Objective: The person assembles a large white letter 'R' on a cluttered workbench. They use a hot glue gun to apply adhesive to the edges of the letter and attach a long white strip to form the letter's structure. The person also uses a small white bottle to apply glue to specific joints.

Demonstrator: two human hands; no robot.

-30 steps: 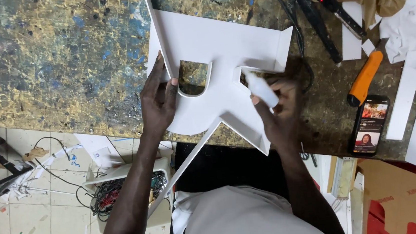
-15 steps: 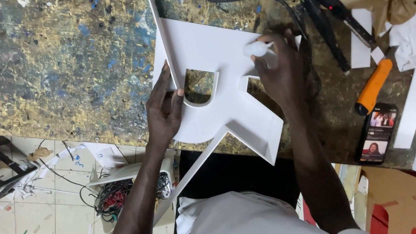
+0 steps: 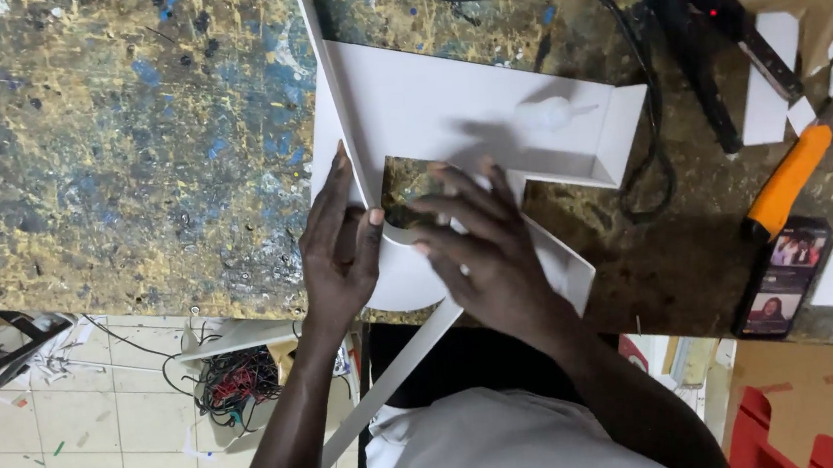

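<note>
Roughly mid-build: white foam-board letter [image 3: 466, 109] lay flat on the paint-spattered bench [image 3: 109, 160], side walls already standing along the right end and lower arm, curved strip [image 3: 404, 233] inside the cutout only partly seated, long strip [image 3: 390, 387] hanging loose off the bench edge. Left hand [image 3: 336, 256] laid flat, fingers straight and nearly closed together, thumb pinching the strip against the cutout edge; right hand [image 3: 483, 248] spread wide, fingertips [image 3: 434, 202] pressing board and strip, gripping nothing. Glue bottle [image 3: 548, 112] set down on the letter, glue gun [image 3: 690, 29] and orange knife [image 3: 784, 182] parked well right.
</note>
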